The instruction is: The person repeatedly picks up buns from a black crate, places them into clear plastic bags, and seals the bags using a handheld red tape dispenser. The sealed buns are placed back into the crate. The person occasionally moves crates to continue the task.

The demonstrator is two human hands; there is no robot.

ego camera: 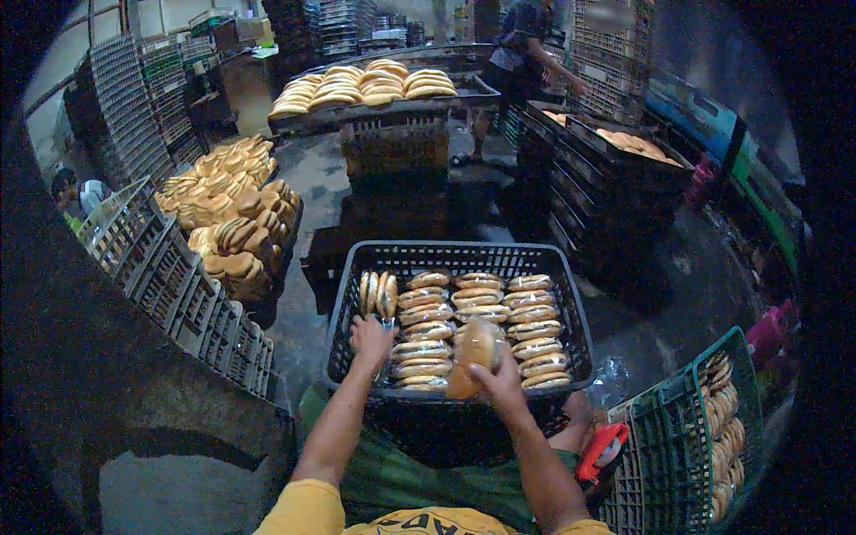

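Observation:
Before me stands a black plastic crate (580, 314) holding rows of flat bread buns in clear wrappers (531, 312). My right hand (498, 381) grips a wrapped bun (480, 344), slightly blurred, over the near middle of the crate. Inside the left part of the crate, my left hand (372, 341) reaches down just below a few wrapped buns standing on edge (378, 294). Its fingertips are close to the wrapper ends, and whether they pinch anything is unclear.
Loose buns (227, 207) are heaped at left beside grey crates (194, 314). A tray of buns (374, 83) is ahead. Stacked trays (588, 180) and a person (518, 53) are at right. Near my right knee are a red tape dispenser (602, 453) and a green crate (669, 408).

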